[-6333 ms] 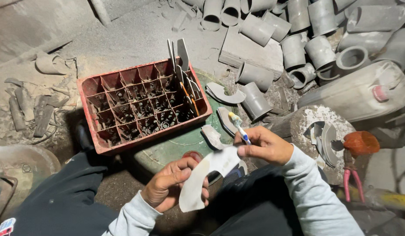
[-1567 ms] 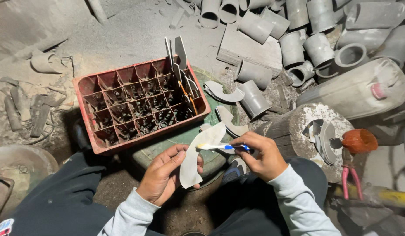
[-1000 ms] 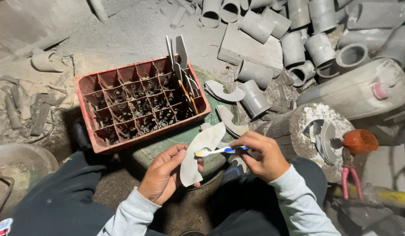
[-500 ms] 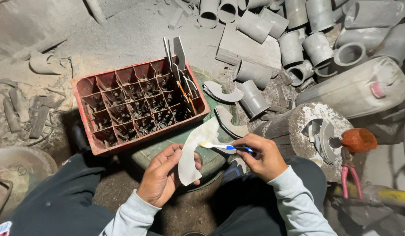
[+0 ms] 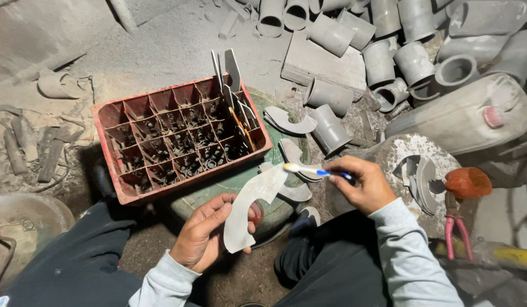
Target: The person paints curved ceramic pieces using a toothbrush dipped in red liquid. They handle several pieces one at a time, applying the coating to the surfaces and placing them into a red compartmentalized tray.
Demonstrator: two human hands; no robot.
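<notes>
Left hand (image 5: 203, 236) gripping curved grey cutout (image 5: 249, 207), holding it upright-tilted over lap, just in front of green drum lid (image 5: 240, 182). Right hand (image 5: 363, 185) closed around brush (image 5: 314, 170), pinching the blue handle, white head pointing left and hovering just above the cutout's top edge.

Changed over the last second or so: brush head lifting slightly off the cutout, sitting a touch higher and further right than half a second ago; cutout staying in roughly the same grip and tilt. Compared with six seconds back, cutout rotated from broad-face-up to narrower edge-on pose, right hand shifted from resting beside it to working over it. Reading that as brushing/marking of the upper edge being mid-pass, not finished — contact right now not clear, can't tell touching or just apart.

Surroundings: red crate (image 5: 178, 136) beyond the hands, a few flat pieces standing in its far right cells. More cutouts (image 5: 289, 120) lying beside crate. Grey pipe sockets (image 5: 382, 54) piled top right. Pink-handled pliers (image 5: 456, 230) lying right of right sleeve.
</notes>
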